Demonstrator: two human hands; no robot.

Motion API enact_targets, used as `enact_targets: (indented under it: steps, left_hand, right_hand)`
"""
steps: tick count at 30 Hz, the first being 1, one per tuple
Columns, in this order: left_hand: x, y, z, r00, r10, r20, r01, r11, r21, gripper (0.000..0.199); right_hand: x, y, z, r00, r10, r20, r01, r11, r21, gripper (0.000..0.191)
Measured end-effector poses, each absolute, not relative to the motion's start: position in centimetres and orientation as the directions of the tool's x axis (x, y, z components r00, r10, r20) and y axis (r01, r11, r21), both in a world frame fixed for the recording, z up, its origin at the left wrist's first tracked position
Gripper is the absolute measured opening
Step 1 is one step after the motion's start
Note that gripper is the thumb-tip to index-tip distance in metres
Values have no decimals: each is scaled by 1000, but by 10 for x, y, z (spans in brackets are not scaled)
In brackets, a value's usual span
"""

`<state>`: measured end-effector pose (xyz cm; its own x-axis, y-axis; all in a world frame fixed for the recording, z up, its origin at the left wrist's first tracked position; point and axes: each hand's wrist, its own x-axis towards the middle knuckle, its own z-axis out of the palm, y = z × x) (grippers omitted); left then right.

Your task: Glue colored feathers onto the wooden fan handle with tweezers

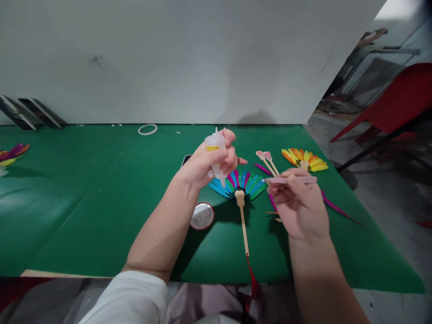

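A small translucent squeeze bottle [216, 143] with a yellow mark is in my left hand [205, 164], its narrow nozzle pointing down over the feather fan. My right hand [302, 202] pinches a slim pink pen-like tool [302, 180], whose tip points left at the fan's right edge. Below both hands lies the feather fan [240, 198], with blue, green and magenta feathers, small dots on them, a wooden handle and a red tassel [254, 281] over the table's front edge. Left of the handle, a round red-rimmed dish [202, 216] holds tiny shiny pieces.
On the green table [101, 193], two wooden sticks [268, 159] with pinkish heads and an orange-yellow feather fan [304, 161] lie right. Loose magenta feathers [339, 209] lie near my right hand. A white ring [147, 129] is at the back; phone-like objects [38, 112] lean on the wall. A red chair [394, 99] stands beyond.
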<state>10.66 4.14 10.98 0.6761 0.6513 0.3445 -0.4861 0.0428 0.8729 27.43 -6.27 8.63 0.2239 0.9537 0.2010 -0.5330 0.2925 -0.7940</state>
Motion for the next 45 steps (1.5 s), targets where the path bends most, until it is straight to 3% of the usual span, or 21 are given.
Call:
enact_targets:
  steps: [6, 13, 17, 21, 28, 45]
  left_hand:
    - [109, 39, 109, 576, 744, 339, -462, -45, 886, 28]
    - [110, 41, 106, 435, 858, 274, -268, -167, 949, 41]
    - [109, 40, 105, 322, 879, 351, -162, -314, 935, 42]
    - [111, 35, 108, 224, 863, 453, -177, -421, 889, 47]
    - [109, 24, 126, 193, 918, 347, -308, -279, 909, 64]
    - [109, 23, 133, 269, 905, 330, -396, -208, 894, 59]
  right_hand:
    - [277, -62, 85, 265, 943, 203, -514, 316, -798, 9]
    - [279, -63, 83, 273, 942, 194, -492, 309, -814, 10]
    - [280, -63, 83, 283, 942, 179, -476, 300, -827, 11]
    - [281, -63, 83, 269, 945, 187, -499, 303, -812, 8]
    - [279, -63, 84, 273, 943, 192, -496, 309, -812, 11]
    - [274, -64, 87, 271, 950, 154, -493, 274, -826, 11]
